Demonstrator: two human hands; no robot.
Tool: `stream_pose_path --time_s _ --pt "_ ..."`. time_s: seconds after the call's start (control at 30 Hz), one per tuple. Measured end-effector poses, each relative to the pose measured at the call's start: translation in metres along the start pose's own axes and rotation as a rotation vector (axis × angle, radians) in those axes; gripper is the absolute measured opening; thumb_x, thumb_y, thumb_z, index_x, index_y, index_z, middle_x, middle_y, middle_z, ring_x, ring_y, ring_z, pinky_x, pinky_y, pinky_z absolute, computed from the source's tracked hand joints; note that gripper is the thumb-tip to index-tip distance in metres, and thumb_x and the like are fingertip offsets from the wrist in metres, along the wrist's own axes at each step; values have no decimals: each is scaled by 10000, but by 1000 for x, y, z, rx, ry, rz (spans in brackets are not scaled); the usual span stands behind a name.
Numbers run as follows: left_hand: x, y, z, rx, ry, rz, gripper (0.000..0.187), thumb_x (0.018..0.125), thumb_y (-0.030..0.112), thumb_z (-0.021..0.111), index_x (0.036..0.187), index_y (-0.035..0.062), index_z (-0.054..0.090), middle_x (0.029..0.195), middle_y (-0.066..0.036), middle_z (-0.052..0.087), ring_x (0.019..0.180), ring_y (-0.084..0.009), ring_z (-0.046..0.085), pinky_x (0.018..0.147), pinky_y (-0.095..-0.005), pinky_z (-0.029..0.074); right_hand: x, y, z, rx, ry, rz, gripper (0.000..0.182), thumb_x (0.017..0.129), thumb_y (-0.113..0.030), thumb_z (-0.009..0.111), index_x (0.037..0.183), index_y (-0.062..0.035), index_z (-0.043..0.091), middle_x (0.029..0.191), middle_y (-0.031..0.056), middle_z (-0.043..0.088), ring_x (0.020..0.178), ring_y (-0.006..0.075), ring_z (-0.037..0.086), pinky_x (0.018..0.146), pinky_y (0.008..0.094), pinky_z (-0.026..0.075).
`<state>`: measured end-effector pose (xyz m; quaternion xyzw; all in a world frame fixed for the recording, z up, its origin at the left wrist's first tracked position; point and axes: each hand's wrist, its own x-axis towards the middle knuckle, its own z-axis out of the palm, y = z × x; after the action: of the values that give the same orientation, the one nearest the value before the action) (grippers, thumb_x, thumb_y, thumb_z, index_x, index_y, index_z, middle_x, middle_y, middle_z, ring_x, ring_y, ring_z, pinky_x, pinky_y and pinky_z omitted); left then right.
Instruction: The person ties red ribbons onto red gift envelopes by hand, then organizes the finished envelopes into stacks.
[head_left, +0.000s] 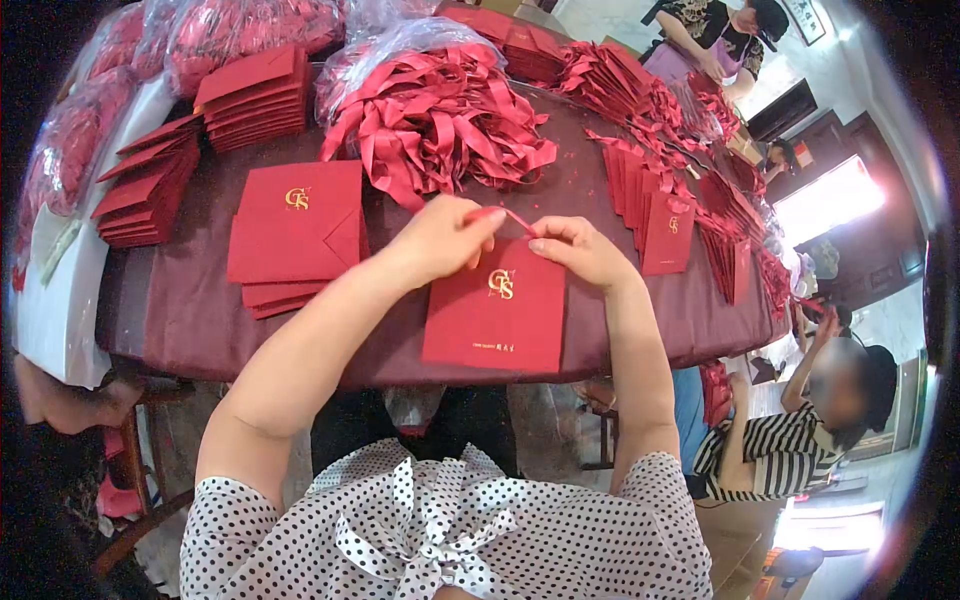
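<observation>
A flat red paper gift bag [490,325] with gold lettering lies near the table's front edge, directly before me. Above its top edge, my left hand [450,238] pinches a red ribbon [517,219]. The ribbon's other end runs to my right hand [583,252], whose thumb and fingers are closed on it at the bag's top right corner. Whether the ribbon passes through the bag is hidden by my fingers. A big heap of loose red ribbons [440,125] sits just beyond my hands, partly in clear plastic. To the left lies a stack of similar red bags [297,225].
More folded red bags [255,95] stand in piles at the far left, with plastic-wrapped bundles [250,35] behind. Ribboned bags [665,230] line the right side. A person in a striped shirt [775,450] sits at right; another person [715,45] works at the far side.
</observation>
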<state>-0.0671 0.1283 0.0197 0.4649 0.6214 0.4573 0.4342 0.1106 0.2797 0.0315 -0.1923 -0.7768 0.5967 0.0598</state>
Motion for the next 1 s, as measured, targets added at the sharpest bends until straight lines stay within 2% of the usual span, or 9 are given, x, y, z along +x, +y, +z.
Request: stream_pose_path --time_s 0.1,0.17,0.27,0.33,0.57,0.7,0.73,0.83,1.0 --pt "8 -6 -17 -1012 -152 117 246 872 261 525 968 40 578 853 -91 649 749 -151 596 639 -263 436 9 3 -4 -233 -197 -34 182 865 -189 596 841 -9 584 704 -49 485 688 29 406 618 220 368" --pt "7 0 -9 -1035 -3 280 302 870 226 519 1100 31 503 1044 -121 621 890 -176 594 726 -267 453 16 8 -5 -248 -177 -45 182 857 -187 604 837 -7 594 709 -34 520 688 40 439 624 226 385" --pt "5 -14 9 -166 36 297 356 803 158 659 1088 31 486 918 -75 588 901 -152 575 796 -310 456 17 -6 -2 -433 -57 -155 176 839 -180 618 830 -4 612 737 10 590 701 70 508 641 240 419" --pt "-1 -18 17 445 77 494 340 764 179 676 1013 6 522 918 -144 543 900 -296 552 796 -371 441 28 -11 -3 -455 219 -210 148 815 -157 633 845 -12 636 831 86 653 756 120 588 666 260 456" --pt "-2 -23 21 670 146 483 386 719 216 711 986 11 522 939 -150 499 949 -348 497 845 -407 397 93 5 7 -990 611 -471 167 779 -205 674 816 -46 636 792 111 616 712 243 593 664 303 465" --pt "-2 -18 7 543 202 411 312 738 175 686 944 8 522 940 -174 533 946 -343 522 825 -406 413 56 -38 -4 -461 774 -556 142 850 -182 605 842 -41 593 752 35 605 716 128 567 640 263 463" --pt "-2 -16 6 490 229 404 285 746 158 675 932 5 522 928 -183 553 933 -340 539 809 -406 423 34 -59 -3 0 845 -323 127 858 -161 593 881 -38 571 782 28 601 698 119 552 619 235 448" --pt "1 -15 2 346 231 351 215 792 134 624 901 -17 518 786 -178 599 786 -325 596 691 -379 463 -27 -56 -46 706 628 -593 163 836 -23 554 989 -45 501 732 18 447 600 103 375 515 227 330" --pt "11 -22 -3 130 127 305 134 823 101 600 849 -22 554 733 -62 594 697 -116 538 647 -273 443 -89 -44 -58 760 667 -693 305 891 -44 529 1183 25 480 913 45 501 798 114 438 654 210 388"
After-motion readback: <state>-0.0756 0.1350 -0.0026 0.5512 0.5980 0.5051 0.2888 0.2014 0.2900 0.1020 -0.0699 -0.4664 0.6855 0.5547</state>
